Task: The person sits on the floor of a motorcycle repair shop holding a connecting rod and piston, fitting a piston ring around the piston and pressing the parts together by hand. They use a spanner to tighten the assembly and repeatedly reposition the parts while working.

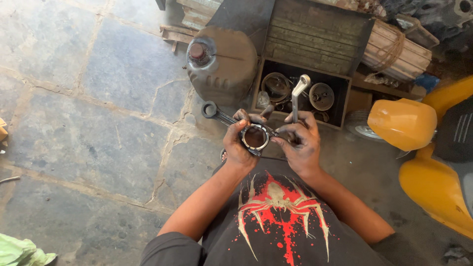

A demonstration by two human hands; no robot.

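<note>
head view, looking down at a person seated over a stone-slab floor. dark shirt with a red and cream spider print fills the lower middle of the view.

left hand: wrapped around the big ring end of a connecting rod, fingers curled over the ring's far edge, thumb side beneath. grip is closed on it. the rod's shank runs up and to the left, ending in the small eye, which sticks out free above the floor.

right hand: closed around the shaft of a metal tool with a pale handle, which stands nearly upright above the fist. fingertips of this hand also touch the right side of the rod's ring. the two hands are together, meeting at the ring, held in front of the chest. both hands are dark with grease.

surroundings: just beyond the hands, an open wooden box holding round metal parts, its slatted lid tipped back. left of the box, touching or nearly so, a dull brown fuel tank with a round cap. right of the person, yellow bodywork of a vehicle. a green cloth lies at the lower left corner.
</note>
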